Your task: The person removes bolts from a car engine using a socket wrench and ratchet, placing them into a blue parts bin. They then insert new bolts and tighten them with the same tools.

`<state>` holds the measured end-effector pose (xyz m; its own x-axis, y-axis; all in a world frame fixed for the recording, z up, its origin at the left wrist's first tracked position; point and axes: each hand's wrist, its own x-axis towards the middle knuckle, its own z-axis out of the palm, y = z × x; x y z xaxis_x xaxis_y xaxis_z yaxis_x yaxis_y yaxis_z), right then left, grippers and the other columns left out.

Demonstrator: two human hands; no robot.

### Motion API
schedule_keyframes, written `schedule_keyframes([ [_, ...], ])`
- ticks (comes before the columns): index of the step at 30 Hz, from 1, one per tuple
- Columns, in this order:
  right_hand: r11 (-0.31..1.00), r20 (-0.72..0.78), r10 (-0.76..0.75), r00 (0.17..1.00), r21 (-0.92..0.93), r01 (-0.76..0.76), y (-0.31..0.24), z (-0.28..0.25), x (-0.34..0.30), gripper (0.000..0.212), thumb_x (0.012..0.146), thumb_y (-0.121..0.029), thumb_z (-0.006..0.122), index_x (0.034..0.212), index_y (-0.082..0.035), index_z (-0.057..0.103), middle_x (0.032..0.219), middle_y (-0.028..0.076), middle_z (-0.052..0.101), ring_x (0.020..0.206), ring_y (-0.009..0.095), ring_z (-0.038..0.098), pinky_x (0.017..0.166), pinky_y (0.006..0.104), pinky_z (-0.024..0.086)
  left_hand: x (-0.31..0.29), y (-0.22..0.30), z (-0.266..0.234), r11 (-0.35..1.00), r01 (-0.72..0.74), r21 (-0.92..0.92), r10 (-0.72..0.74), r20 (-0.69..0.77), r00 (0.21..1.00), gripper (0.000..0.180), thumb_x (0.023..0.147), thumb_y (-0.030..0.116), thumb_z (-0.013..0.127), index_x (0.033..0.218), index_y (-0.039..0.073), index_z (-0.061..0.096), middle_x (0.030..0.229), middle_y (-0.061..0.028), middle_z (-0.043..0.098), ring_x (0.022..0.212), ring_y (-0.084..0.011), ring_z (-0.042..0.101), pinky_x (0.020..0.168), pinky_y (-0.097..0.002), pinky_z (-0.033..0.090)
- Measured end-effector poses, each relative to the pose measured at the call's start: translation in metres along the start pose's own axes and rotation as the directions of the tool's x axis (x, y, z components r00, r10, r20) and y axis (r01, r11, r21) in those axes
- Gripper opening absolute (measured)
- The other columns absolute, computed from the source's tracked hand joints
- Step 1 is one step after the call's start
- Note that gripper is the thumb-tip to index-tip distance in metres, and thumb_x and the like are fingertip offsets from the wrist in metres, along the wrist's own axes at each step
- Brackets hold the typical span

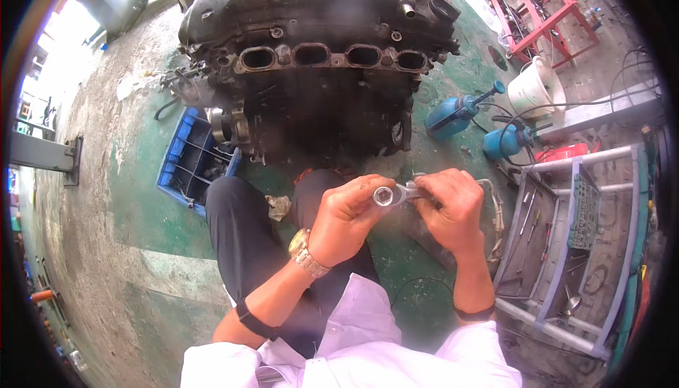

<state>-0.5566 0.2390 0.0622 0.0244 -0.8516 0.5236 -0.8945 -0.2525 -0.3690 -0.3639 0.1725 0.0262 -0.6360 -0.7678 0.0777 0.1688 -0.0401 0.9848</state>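
In front of my knees, both hands are closed on a socket ratchet [406,193] of bright metal. My left hand [346,219], below a wristwatch, pinches the socket [383,196], whose open end faces up toward me. My right hand [451,207] grips the ratchet on its other side, and those fingers cover much of the handle. Beyond the hands stands a dark, oily engine [318,98] with a row of several oval ports along its near side. Neither hand touches it.
A blue divided parts tray [185,165] lies left of the engine. On the right are blue pump bottles [453,117], a white bucket [532,94], a red metal stand [544,16] and a grey tool cart [566,246] holding hand tools. A crumpled rag [279,207] lies by my legs.
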Motion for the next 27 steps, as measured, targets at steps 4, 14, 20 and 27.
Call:
schedule_keyframes([
  [4,0.999,-0.002,0.026,1.000,0.037,-0.026,-0.012,-0.005,-0.016,0.029,0.060,-0.001,0.079,0.087,-0.005,0.069,0.079,0.009,0.070,0.070,0.029,0.065,0.061,0.0382,0.047,-0.017,0.008,0.004,1.000,0.017,-0.013,-0.017,0.012,1.000,0.027,0.086,-0.009,0.066,0.112,-0.004,0.065,0.102,-0.0070,0.067,0.091,-0.0111,0.061,0.079,-0.0265,0.052],
  [14,0.999,-0.001,0.031,1.000,0.041,-0.031,-0.028,-0.006,-0.033,0.032,0.058,0.000,0.080,0.087,-0.005,0.069,0.081,0.008,0.071,0.072,0.027,0.066,0.063,0.0369,0.049,-0.039,0.015,0.000,0.994,-0.045,0.101,0.040,0.049,0.998,0.033,0.082,-0.011,0.068,0.113,-0.002,0.066,0.109,-0.0125,0.067,0.096,-0.0173,0.065,0.081,-0.0267,0.053],
  [20,0.996,-0.007,0.042,0.999,0.076,-0.041,-0.033,-0.003,-0.032,0.031,0.059,0.000,0.080,0.088,-0.005,0.070,0.081,0.008,0.071,0.073,0.027,0.067,0.064,0.0367,0.049,-0.044,0.021,-0.004,0.993,-0.056,0.107,0.053,0.028,0.998,0.036,0.080,-0.011,0.070,0.115,-0.003,0.066,0.112,-0.0136,0.066,0.097,-0.0170,0.066,0.081,-0.0271,0.056],
  [27,0.994,0.026,0.058,0.998,0.089,-0.060,-0.039,0.002,-0.032,0.029,0.060,-0.002,0.081,0.087,-0.005,0.070,0.081,0.009,0.071,0.073,0.027,0.067,0.065,0.0376,0.050,-0.046,0.017,-0.006,0.990,-0.100,0.097,0.102,-0.018,0.995,0.033,0.081,-0.008,0.072,0.113,-0.004,0.065,0.105,-0.0130,0.067,0.082,-0.0136,0.069,0.071,-0.0259,0.057],
])
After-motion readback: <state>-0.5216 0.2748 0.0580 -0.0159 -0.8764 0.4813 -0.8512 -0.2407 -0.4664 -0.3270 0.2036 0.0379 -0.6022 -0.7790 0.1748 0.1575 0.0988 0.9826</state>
